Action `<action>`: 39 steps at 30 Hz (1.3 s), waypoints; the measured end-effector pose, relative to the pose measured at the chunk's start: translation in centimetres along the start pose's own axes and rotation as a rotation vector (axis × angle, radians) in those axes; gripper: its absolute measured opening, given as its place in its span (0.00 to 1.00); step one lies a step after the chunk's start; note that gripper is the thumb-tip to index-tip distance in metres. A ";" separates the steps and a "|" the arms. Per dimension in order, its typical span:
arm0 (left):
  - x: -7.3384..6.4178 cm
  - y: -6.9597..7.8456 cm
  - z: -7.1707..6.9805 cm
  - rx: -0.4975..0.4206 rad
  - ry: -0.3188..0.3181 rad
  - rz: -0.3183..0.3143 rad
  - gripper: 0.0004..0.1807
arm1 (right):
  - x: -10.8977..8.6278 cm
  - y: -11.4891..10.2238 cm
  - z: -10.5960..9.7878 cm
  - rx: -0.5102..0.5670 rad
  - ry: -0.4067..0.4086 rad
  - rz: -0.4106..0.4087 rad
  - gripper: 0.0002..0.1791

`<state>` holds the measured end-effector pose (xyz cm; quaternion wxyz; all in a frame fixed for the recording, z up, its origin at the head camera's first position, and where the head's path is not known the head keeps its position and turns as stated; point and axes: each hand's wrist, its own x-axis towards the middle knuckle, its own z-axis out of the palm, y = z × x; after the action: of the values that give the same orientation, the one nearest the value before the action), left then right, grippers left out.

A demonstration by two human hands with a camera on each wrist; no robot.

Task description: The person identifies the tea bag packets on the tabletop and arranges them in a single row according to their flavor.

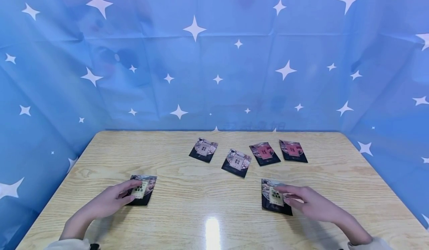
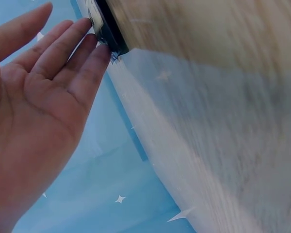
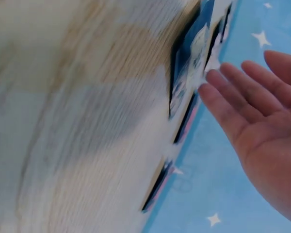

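In the head view my left hand (image 1: 112, 198) reaches over a flat dark tea packet with a pale yellow label (image 1: 142, 191) on the left of the table. Its fingers (image 2: 63, 51) are extended in the left wrist view, their tips right at the packet's edge. On the right, my right hand (image 1: 310, 201) is over a matching yellow-labelled tea packet (image 1: 268, 203), index fingertip overlapping the label. The right wrist view has the fingers (image 3: 237, 90) lightly bent and spread, with the palm showing. Both packets lie flat on the table, partly hidden by the hands.
Farther back lie two packets with pinkish-grey labels, one left (image 1: 203, 150) and one nearer the middle (image 1: 237, 163). Two red-labelled packets (image 1: 265, 153) (image 1: 293, 151) lie to their right. A blue star-patterned curtain (image 1: 214, 56) hangs behind the wooden table (image 1: 187, 212).
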<state>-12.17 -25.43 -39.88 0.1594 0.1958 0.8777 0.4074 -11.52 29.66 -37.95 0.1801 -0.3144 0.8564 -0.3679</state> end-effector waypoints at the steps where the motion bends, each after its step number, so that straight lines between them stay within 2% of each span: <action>1: 0.0 0.0 0.0 0.000 -0.001 0.005 0.26 | 0.0 0.0 0.0 -0.003 0.001 0.001 0.23; 9: 0.1 -0.3 0.0 -0.030 -0.015 0.022 0.26 | 0.2 0.3 0.5 -0.045 -0.009 0.059 0.23; 17: 0.1 -0.2 -0.1 -0.028 -0.019 0.023 0.26 | 0.5 -0.3 0.7 -0.129 -0.013 0.054 0.23; 24: 0.1 -0.2 -0.2 0.001 -0.010 0.009 0.26 | 1.3 -0.9 1.2 -0.104 -0.057 0.058 0.24; 32: 0.0 -0.4 -0.1 -0.015 -0.010 0.002 0.26 | 3.5 -1.9 2.4 -0.090 -0.079 0.002 0.23; 39: 0.0 -0.5 0.0 -0.002 -0.003 0.004 0.25 | 5.2 -2.4 3.5 -0.046 -0.082 0.031 0.23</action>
<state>-12.27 -25.73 -40.23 0.1604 0.1979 0.8766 0.4084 -12.45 23.07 -38.91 0.2134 -0.3201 0.8613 -0.3319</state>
